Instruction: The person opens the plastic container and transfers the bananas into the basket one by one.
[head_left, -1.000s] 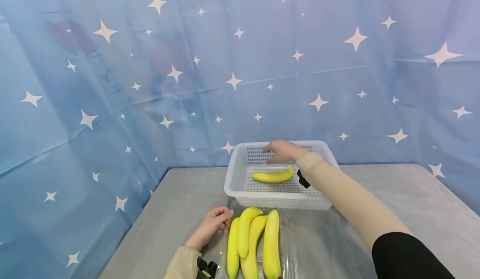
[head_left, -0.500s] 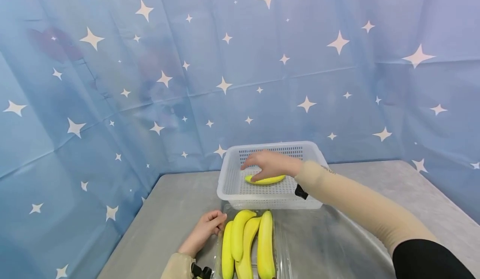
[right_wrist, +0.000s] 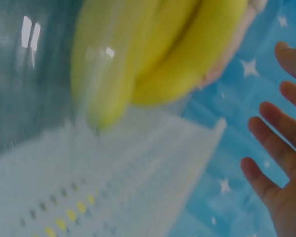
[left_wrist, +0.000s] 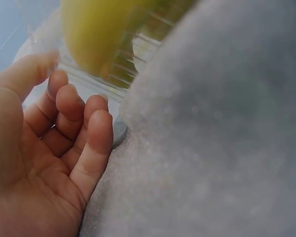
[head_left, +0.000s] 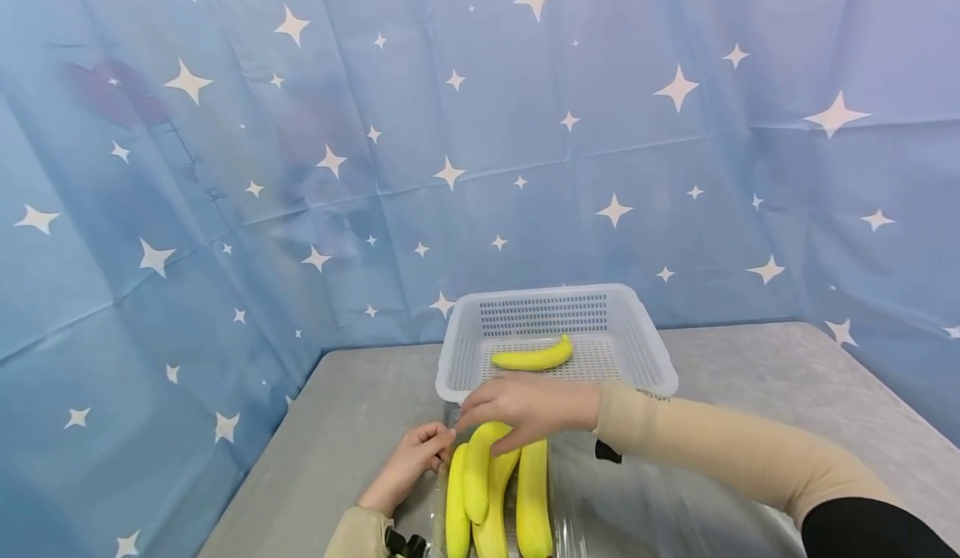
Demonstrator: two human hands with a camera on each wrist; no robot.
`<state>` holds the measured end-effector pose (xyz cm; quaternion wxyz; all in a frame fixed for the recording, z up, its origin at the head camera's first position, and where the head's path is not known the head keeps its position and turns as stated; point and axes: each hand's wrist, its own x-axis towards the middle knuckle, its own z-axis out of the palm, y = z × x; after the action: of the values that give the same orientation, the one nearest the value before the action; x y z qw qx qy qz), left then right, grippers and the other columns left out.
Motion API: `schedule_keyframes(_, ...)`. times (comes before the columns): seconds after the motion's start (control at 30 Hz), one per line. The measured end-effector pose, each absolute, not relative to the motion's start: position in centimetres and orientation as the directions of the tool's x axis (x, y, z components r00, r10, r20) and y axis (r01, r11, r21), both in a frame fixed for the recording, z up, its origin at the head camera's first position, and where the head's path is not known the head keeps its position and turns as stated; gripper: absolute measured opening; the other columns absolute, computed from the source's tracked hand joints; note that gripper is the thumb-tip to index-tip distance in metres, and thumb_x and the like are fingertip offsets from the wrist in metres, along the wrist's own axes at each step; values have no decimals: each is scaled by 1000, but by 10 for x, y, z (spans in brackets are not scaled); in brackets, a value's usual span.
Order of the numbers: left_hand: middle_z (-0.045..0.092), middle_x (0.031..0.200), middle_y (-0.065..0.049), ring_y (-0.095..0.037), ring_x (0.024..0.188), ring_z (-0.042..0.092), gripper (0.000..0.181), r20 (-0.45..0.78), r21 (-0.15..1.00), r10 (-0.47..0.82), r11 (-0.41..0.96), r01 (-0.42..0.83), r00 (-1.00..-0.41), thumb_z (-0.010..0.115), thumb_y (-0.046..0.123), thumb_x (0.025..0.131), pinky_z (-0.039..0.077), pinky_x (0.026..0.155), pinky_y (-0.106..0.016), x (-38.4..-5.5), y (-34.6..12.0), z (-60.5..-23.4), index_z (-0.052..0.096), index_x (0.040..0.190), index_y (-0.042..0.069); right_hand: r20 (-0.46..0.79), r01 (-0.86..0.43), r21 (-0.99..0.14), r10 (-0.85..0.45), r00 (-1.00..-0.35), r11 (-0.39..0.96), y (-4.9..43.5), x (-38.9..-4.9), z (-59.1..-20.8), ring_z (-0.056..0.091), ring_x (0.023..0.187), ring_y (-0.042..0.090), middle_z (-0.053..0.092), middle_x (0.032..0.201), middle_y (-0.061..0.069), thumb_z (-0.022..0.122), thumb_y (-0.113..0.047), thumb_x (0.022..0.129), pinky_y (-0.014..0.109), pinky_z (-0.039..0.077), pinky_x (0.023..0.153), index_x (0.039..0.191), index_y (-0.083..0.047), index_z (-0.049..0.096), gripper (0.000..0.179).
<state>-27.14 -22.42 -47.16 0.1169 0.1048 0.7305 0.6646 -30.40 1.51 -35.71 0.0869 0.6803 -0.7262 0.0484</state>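
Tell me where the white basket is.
In the head view, the white basket stands right of centre on the gray table, near the starry blue backdrop, just beyond the right hand and four bananas.

The right hand (head_left: 525,405) points toward nine o'clock, fingers (right_wrist: 274,145) spread — the left hand (head_left: 412,458), toward one, fingers curled.

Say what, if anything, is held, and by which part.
The left hand appears to pinch the clear plastic tray by its rim; the right hand holds nothing.

Glossy clear plastic container (head_left: 573,533), smooth bananas (head_left: 500,487), matt plastic basket (head_left: 647,337)
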Motion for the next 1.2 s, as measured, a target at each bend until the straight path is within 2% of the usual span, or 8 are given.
schedule_keyframes(0.17,53,67,1,-9,55,50,23,-38,995,330,95,-7,-943,52,25,89,44,53,-25,-267,-220,-469,54,73,9,208,-999,32,-978,23,-17,11,-295,-378,39,115,6,46,125,-5,62,-36,81,27,31,94,127,-20,46,52)
schedule_keyframes(0.23,54,67,1,-9,55,49,23,-33,996,330,86,-4,-943,52,24,89,44,52,-24,-268,-220,-472,54,73,9,209,-999,31,-977,36,-30,10,-294,-385,37,117,6,44,127,-4,63,-35,81,25,30,94,128,-20,45,52)
schedule_keyframes(0.57,52,66,0,-10,56,49,26,-31,992,277,124,4,-960,54,31,87,44,51,-24,-278,-223,-493,53,73,9,155,-991,132,-988,-15,36,8,-297,-415,36,118,8,44,128,-7,60,-42,80,31,31,95,128,-29,44,52)
schedule_keyframes(0.8,52,66,0,-10,55,49,25,-33,995,314,95,-3,-949,52,26,89,44,51,-24,-272,-220,-478,52,73,7,191,-996,82,-981,-27,43,8,-302,-421,37,117,7,45,125,-9,63,-40,79,29,31,95,128,-27,44,54)
schedule_keyframes(0.97,51,65,1,-9,55,49,25,-46,993,314,122,-8,-948,52,26,90,44,52,-24,-270,-220,-467,51,72,8,207,-994,101,-978,-15,37,8,-305,-421,39,115,7,47,123,-8,65,-33,79,30,32,94,126,-27,46,51)
schedule_keyframes(1.2,51,66,1,-10,58,49,25,-56,989,285,150,-14,-957,52,27,89,44,53,-25,-270,-222,-465,52,73,8,228,-989,147,-973,48,-15,6,-305,-419,40,114,5,50,120,-8,61,-16,81,28,31,95,123,-27,50,45)
